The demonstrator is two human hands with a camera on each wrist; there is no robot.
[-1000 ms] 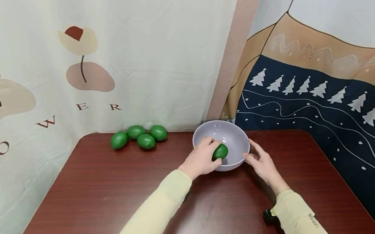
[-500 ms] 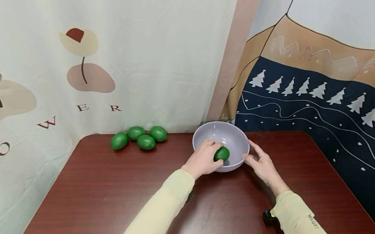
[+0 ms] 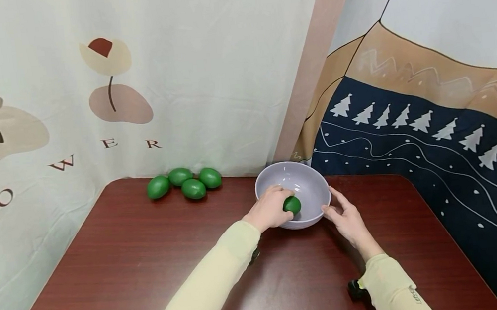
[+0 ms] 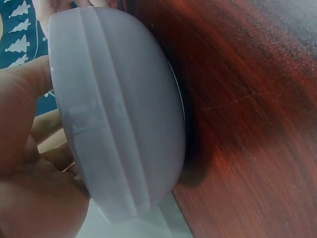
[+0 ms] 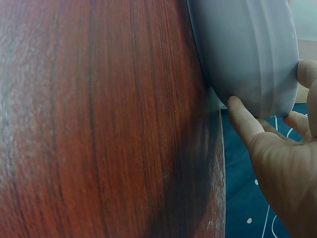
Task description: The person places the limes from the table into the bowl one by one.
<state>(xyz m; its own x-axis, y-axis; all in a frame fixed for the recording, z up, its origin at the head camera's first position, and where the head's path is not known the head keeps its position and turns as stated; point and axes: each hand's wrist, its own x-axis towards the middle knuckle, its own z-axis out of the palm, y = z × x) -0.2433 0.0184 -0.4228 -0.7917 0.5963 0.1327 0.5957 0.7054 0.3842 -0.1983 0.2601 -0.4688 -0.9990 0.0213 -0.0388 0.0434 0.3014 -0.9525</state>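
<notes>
A pale lilac bowl (image 3: 312, 189) stands upright near the back edge of the table. My left hand (image 3: 269, 209) reaches over its near left rim and grips a smooth green lime-like fruit (image 3: 292, 205) inside it, fingers on top and thumb on the near side. The bowl hides that fruit from the left wrist view, where the ridged outer wall (image 4: 119, 109) fills the middle. On the right side, my right hand (image 3: 348, 220) holds the bowl, thumb at the rim and fingers along the outside; the right wrist view shows one fingertip (image 5: 234, 102) against the lower wall.
Several more green fruits (image 3: 194, 188) lie grouped at the table's back left. The dark red wooden table (image 3: 151, 269) ends at a printed curtain (image 3: 205, 79) behind. A navy cloth with white trees (image 3: 410, 154) hangs along the right side.
The fruit has shifted slightly in my left hand, and a bit less of it shows than half a second ago. My right hand keeps its place on the bowl.
</notes>
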